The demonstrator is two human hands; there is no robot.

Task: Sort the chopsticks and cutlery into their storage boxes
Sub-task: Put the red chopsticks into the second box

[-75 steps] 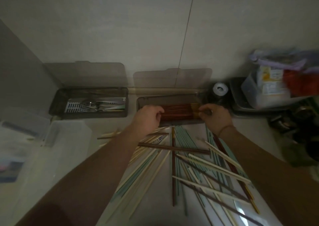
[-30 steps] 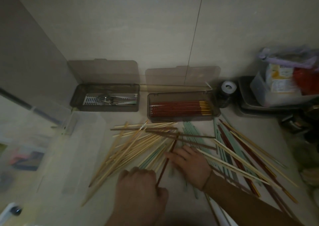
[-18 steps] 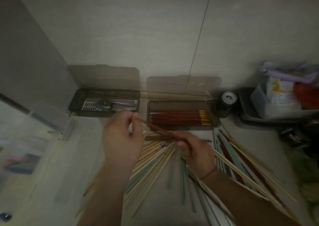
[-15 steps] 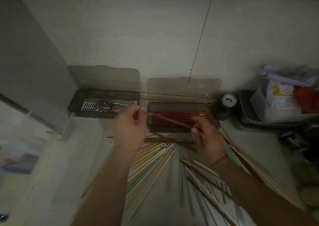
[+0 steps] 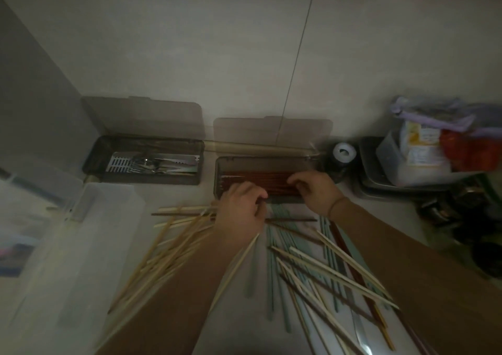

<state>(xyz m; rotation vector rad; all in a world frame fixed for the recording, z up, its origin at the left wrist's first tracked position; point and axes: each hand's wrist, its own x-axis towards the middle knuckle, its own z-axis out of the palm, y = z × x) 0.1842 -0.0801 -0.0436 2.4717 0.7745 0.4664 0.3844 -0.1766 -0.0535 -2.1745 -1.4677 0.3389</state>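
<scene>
Our hands (image 5: 277,194) curl around dark red lacquered chopsticks (image 5: 271,182) at frame centre. We should lay them parallel inside the smoky plastic box (image 5: 225,164), tips aligned

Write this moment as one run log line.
step: placing red chopsticks | left hand: at dark plastic storage box front | right hand: over chopsticks | loose chopsticks remain on counter

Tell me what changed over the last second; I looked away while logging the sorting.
Both hands rose from the loose pile with a red chopstick and carried it to the chopstick box. The left hand and right hand now sit at that box, fingers curled over the red chopsticks. The cutlery box and the scattered chopsticks stayed put.
</scene>
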